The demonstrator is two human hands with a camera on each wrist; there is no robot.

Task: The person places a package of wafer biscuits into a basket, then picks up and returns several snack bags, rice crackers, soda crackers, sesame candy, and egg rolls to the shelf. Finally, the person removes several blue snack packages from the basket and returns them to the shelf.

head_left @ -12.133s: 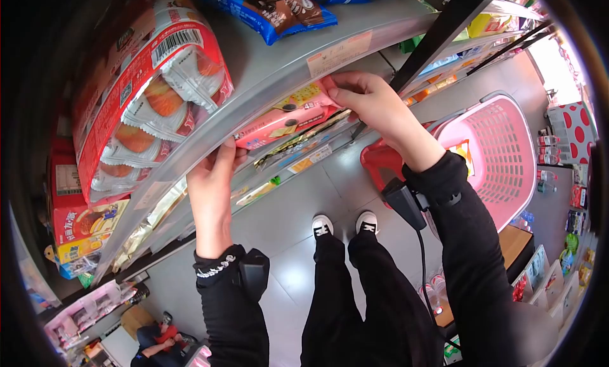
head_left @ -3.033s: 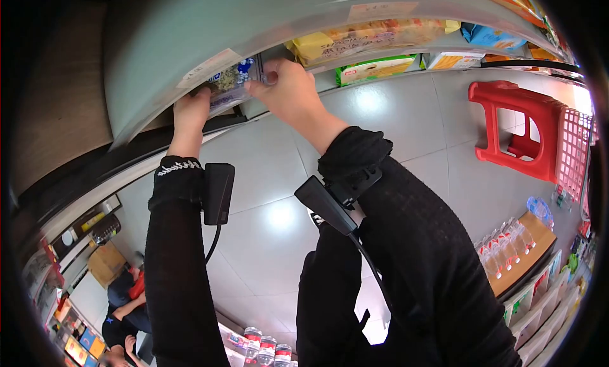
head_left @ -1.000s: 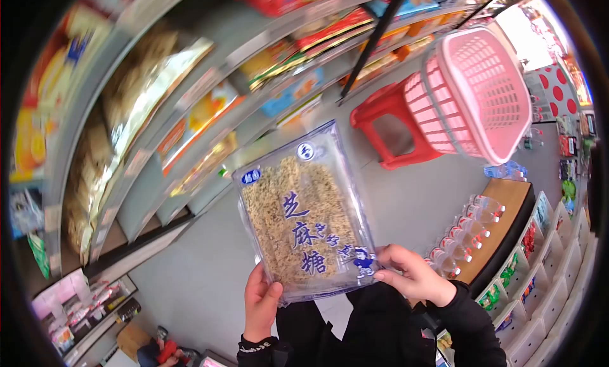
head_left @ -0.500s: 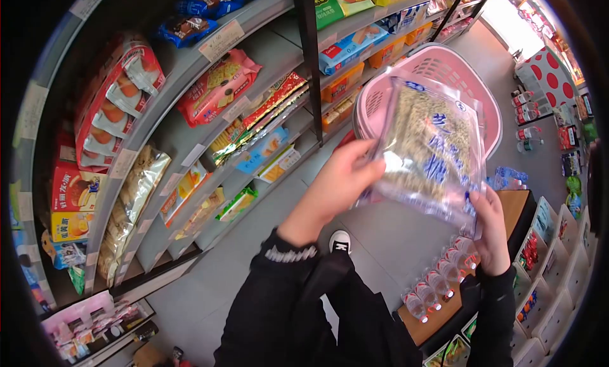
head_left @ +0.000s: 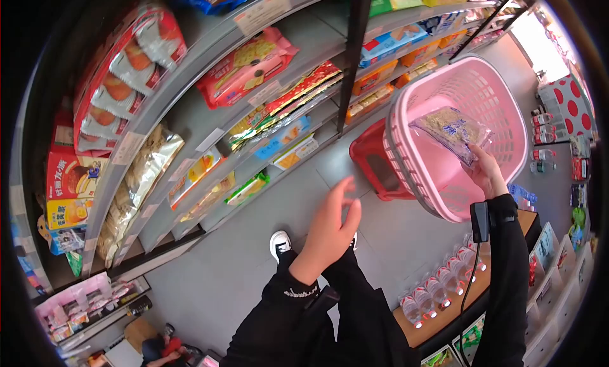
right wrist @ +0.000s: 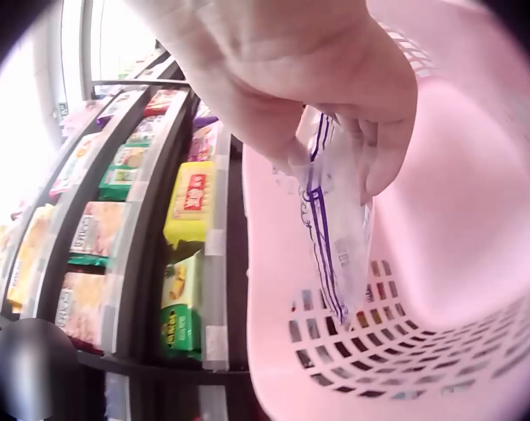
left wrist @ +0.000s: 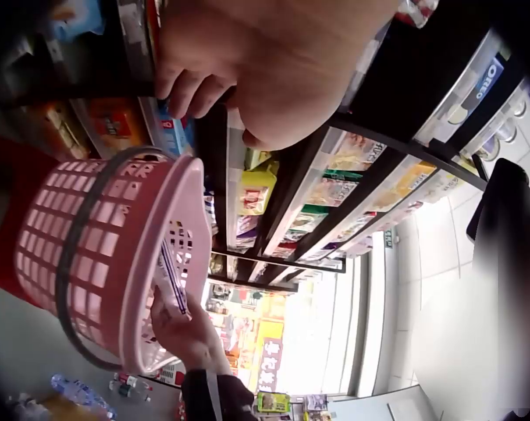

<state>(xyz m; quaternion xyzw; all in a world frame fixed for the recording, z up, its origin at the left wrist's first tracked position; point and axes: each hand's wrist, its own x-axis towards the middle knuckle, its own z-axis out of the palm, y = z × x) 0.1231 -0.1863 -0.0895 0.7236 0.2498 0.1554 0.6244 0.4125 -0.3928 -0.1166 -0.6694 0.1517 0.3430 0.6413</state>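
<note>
A clear plastic packet of sesame candy [head_left: 449,127] with blue lettering hangs inside the pink shopping basket [head_left: 402,145]. My right hand [head_left: 487,171] pinches the packet by its near edge, reaching over the basket's rim. From the right wrist view, thumb and fingers of the right hand [right wrist: 309,79] are on either side of the packet [right wrist: 328,237], above the perforated basket wall. My left hand [head_left: 327,230] holds nothing and hovers over the floor left of the basket, its fingers relaxed. The left wrist view has that left hand [left wrist: 265,61] at the top.
The basket stands on a red stool [head_left: 373,154]. Shelves on the left carry a pink biscuit pack [head_left: 247,65], a red bag of wrapped cakes [head_left: 120,81] and other snacks. Several water bottles [head_left: 438,284] line a wooden ledge. Another person [head_left: 166,351] is at the lower left.
Both hands worked at a low shelf, then held the sesame candy packet up together. Now the left hand has let go, and the right hand has carried the packet right, down into the basket.
</note>
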